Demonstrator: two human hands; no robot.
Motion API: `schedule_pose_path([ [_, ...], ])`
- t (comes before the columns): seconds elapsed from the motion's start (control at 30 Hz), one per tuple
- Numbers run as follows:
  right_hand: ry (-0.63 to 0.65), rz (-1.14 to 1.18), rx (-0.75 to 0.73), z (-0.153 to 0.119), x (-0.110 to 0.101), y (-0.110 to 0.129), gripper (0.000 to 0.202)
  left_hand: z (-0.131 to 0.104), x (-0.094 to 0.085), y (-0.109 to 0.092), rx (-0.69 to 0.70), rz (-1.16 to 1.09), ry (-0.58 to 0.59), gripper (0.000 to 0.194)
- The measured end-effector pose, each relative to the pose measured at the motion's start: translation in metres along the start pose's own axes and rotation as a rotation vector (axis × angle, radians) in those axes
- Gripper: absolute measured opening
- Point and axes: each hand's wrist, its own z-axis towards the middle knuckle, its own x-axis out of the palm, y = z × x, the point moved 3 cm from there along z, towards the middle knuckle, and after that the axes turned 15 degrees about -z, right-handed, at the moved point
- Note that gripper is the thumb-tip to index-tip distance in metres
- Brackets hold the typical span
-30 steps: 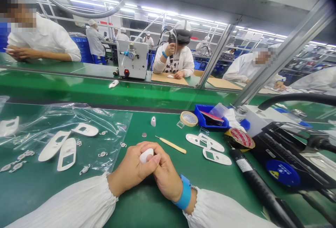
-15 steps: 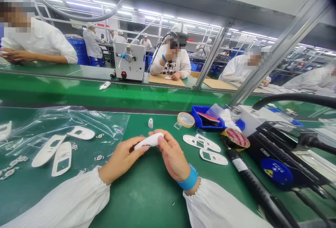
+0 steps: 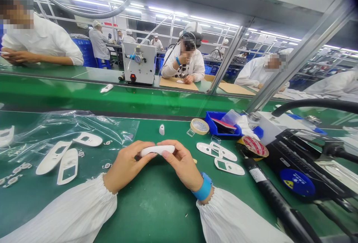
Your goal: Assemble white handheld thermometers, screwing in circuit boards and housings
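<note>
Just this side of the white cap (image 3: 162,130), a white case (image 3: 160,149) stretches crosswise from left hand (image 3: 125,164) to right hand (image 3: 184,165), both hands' fingers clamped on its ends.

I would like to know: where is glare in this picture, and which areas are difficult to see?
Head view: bright streaks cross the clear plastic sheet, and the ceiling lights glare white. Head view: pixel blocks hide co-workers' faces, the top right corner is black; the left hand and right hand look fairly clear.
</note>
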Motion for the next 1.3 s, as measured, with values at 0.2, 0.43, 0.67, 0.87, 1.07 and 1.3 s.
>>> schedule_pose_path([
  [0.2, -0.035, -0.131, -0.053, 0.000, 0.000, -0.004, 0.020, 0.000, 0.000, -0.001, 0.033, -0.013, -0.012, 0.027],
  [0.43, -0.065, -0.348, -0.188, -0.002, -0.001, -0.003, 0.019, -0.002, 0.001, -0.003, 0.100, -0.009, 0.010, 0.024],
  [0.67, -0.070, -0.317, -0.060, -0.003, 0.005, -0.007, 0.017, -0.001, 0.004, -0.001, -0.085, -0.104, -0.005, 0.027],
  [0.87, 0.063, 0.112, 0.348, 0.004, 0.004, -0.019, 0.027, 0.003, 0.005, 0.003, -0.261, -0.465, 0.141, 0.047],
  [1.07, 0.103, 0.048, 0.283, 0.005, -0.003, -0.015, 0.032, 0.003, 0.003, 0.002, -0.242, -0.468, 0.102, 0.031],
  [1.3, 0.026, -0.308, 0.003, 0.001, -0.004, -0.005, 0.022, 0.003, 0.000, 0.005, -0.340, -0.541, 0.083, 0.035],
])
